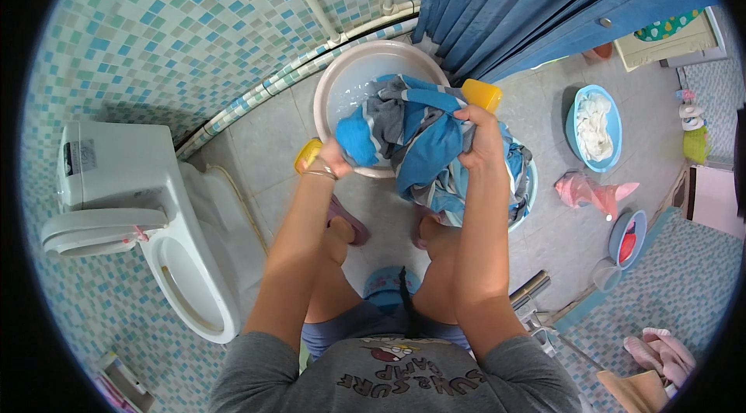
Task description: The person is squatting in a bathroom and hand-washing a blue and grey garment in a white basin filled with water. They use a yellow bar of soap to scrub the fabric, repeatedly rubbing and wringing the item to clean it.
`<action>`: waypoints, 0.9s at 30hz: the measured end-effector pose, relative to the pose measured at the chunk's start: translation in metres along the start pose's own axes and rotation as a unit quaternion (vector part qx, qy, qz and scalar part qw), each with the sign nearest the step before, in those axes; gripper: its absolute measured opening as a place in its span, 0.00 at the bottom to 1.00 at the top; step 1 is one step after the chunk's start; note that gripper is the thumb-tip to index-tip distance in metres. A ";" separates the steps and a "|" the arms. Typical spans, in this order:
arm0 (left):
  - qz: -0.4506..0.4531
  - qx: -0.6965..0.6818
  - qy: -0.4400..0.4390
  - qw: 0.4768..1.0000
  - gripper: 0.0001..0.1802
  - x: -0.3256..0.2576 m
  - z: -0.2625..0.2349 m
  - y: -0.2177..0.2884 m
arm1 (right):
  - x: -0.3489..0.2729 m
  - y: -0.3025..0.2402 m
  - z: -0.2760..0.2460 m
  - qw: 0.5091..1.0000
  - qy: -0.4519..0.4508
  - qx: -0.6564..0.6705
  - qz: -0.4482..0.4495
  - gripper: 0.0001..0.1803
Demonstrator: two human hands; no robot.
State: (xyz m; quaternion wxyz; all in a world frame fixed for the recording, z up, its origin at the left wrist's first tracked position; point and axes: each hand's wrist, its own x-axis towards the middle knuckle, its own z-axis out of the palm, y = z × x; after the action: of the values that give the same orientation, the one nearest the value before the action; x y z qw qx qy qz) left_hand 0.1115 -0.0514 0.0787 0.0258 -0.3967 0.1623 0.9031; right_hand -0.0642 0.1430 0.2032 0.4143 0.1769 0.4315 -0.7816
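A wet-looking blue and grey striped cloth (427, 145) stretches between my hands; whether it is a garment or a sheet I cannot tell. My right hand (482, 133) is closed round its right part. My left hand (334, 158), slightly blurred, with a bracelet at the wrist, grips its bright blue left end. Part of the cloth lies over a large pale pink basin (320, 94) holding water. More of it hangs into a pale basin (533, 188) at the right, mostly hidden underneath. Yellow pieces (482, 94) show on both sides of the large basin.
A white toilet (194, 308) stands at the left. Blue curtain (505, 9) hangs beyond the basins. At the right are a light blue basin (616, 133) with white cloth, a pink bag (587, 194) and a small blue basin (637, 230). A blue stool (388, 285) is beneath me.
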 end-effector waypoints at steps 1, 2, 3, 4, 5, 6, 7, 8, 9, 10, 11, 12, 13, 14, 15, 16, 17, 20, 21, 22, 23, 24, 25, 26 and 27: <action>-0.053 0.011 -0.056 0.997 0.19 0.011 -0.013 -0.011 | 0.000 0.000 0.002 1.000 -0.019 -0.004 0.015 0.13; -0.104 0.021 -0.111 0.988 0.19 0.024 -0.029 -0.022 | 0.001 0.001 0.003 0.999 -0.027 -0.006 0.019 0.13; -0.160 0.032 -0.168 0.972 0.18 0.031 -0.030 -0.028 | 0.004 0.003 0.000 0.999 -0.030 -0.007 0.022 0.14; -0.155 0.030 -0.181 0.971 0.18 0.035 -0.035 -0.028 | 0.005 0.003 -0.002 0.999 -0.034 -0.009 0.024 0.15; -0.150 0.026 -0.195 0.969 0.19 0.037 -0.034 -0.025 | 0.004 0.002 -0.003 0.999 -0.027 -0.011 0.017 0.15; -0.145 0.023 -0.208 0.967 0.19 0.037 -0.035 -0.018 | 0.003 0.002 -0.003 1.000 -0.021 -0.013 0.011 0.16; -0.139 0.019 -0.222 0.965 0.19 0.037 -0.036 -0.011 | 0.001 0.000 -0.003 1.000 -0.016 -0.016 0.006 0.16; -0.092 0.089 -0.230 0.965 0.21 0.035 -0.041 0.000 | 0.000 -0.001 -0.003 0.999 -0.009 -0.035 0.006 0.17; -0.044 0.161 -0.237 0.957 0.23 0.030 -0.044 0.016 | -0.001 -0.003 -0.003 0.999 -0.003 -0.053 0.005 0.17; 0.000 0.189 -0.237 0.953 0.24 0.025 -0.045 0.021 | -0.002 -0.003 -0.002 0.997 0.002 -0.071 0.005 0.18; 0.043 0.218 -0.236 0.946 0.25 0.021 -0.041 0.027 | -0.002 -0.003 -0.002 0.993 0.033 -0.115 -0.010 0.18; 0.080 0.205 -0.231 0.948 0.26 0.013 -0.026 0.030 | -0.001 -0.003 -0.001 0.985 0.065 -0.158 -0.024 0.17; 0.117 0.192 -0.226 0.948 0.27 0.006 -0.011 0.032 | 0.001 -0.002 -0.001 0.974 0.097 -0.201 -0.039 0.17; 0.127 0.115 -0.255 0.952 0.27 -0.004 -0.002 0.033 | 0.002 0.000 0.002 0.953 0.107 -0.275 -0.063 0.18; 0.133 0.036 -0.285 0.949 0.27 -0.010 0.005 0.031 | 0.005 0.004 0.003 0.926 0.119 -0.348 -0.087 0.18; 0.138 -0.043 -0.312 0.939 0.27 -0.015 0.013 0.029 | 0.008 0.008 0.003 0.891 0.132 -0.419 -0.112 0.19; 0.120 -0.136 -0.342 0.922 0.28 -0.019 0.024 0.026 | 0.011 0.014 0.003 0.868 0.161 -0.452 -0.124 0.19; 0.159 -0.172 -0.336 0.912 0.29 -0.026 0.042 0.017 | 0.022 0.027 -0.001 0.866 0.214 -0.416 -0.176 0.23; 0.145 -0.178 -0.318 0.920 0.29 -0.030 0.047 0.015 | 0.026 0.028 0.000 0.849 0.229 -0.436 -0.192 0.28; 0.115 -0.162 -0.335 0.921 0.29 -0.033 0.054 0.015 | 0.026 0.031 -0.002 0.831 0.216 -0.458 -0.229 0.29; 0.088 -0.148 -0.349 0.921 0.29 -0.035 0.057 0.014 | 0.018 0.036 0.011 0.813 0.198 -0.480 -0.264 0.31; 0.058 -0.133 -0.365 0.920 0.29 -0.035 0.062 0.011 | 0.012 0.043 0.022 0.791 0.183 -0.501 -0.299 0.33; 0.059 -0.128 -0.342 0.929 0.28 -0.032 0.064 0.006 | 0.012 0.059 0.027 0.760 0.142 -0.529 -0.351 0.35; 0.062 -0.123 -0.317 0.939 0.27 -0.030 0.065 0.000 | 0.011 0.076 0.034 0.725 0.097 -0.552 -0.401 0.36; 0.062 -0.119 -0.290 0.947 0.26 -0.026 0.064 -0.009 | 0.005 0.093 0.043 0.696 0.066 -0.575 -0.425 0.37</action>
State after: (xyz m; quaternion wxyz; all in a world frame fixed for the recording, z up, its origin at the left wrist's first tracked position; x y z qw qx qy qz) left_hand 0.0856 -0.0211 0.1358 -0.0320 -0.1067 0.0632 0.9918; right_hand 0.0103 0.0783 0.1755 0.0294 -0.2470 0.8522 -0.4602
